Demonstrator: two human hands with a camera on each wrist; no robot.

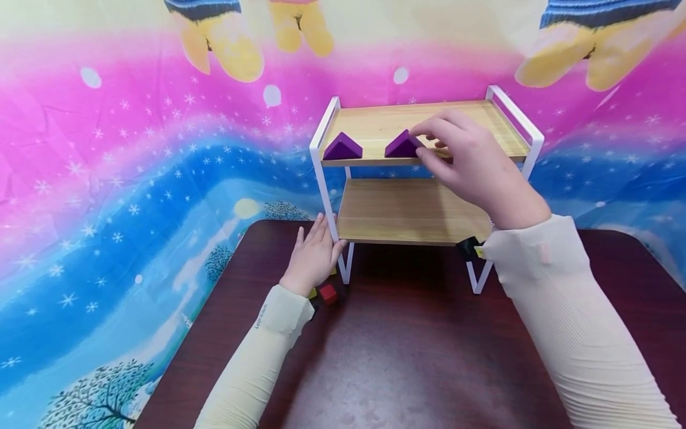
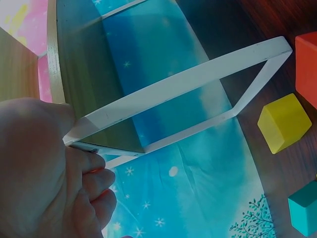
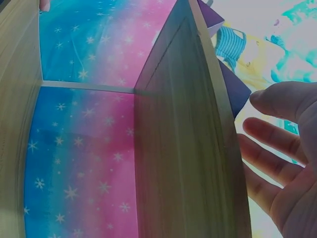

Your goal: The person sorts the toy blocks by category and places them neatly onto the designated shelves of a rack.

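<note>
On the upper board of a small two-tier shelf (image 1: 429, 208) stand two purple triangular blocks, the left one (image 1: 343, 148) and the right one (image 1: 401, 146). At the right block's sloping right side is my right hand (image 1: 471, 155), with fingertips at its peak and right corner. In the right wrist view the fingers (image 3: 270, 156) are spread and relaxed beside the board's front edge. My left hand (image 1: 313, 256) holds the shelf's white left frame, its thumb on the front; in the left wrist view the other fingers (image 2: 99, 193) curl behind.
Close to the left wrist, a red cube (image 1: 328, 294) lies on the dark table (image 1: 407, 351). A yellow cube (image 2: 285, 124) and a teal cube (image 2: 303, 208) also lie there. A patterned cloth (image 1: 161, 179) hangs behind the shelf and along the left.
</note>
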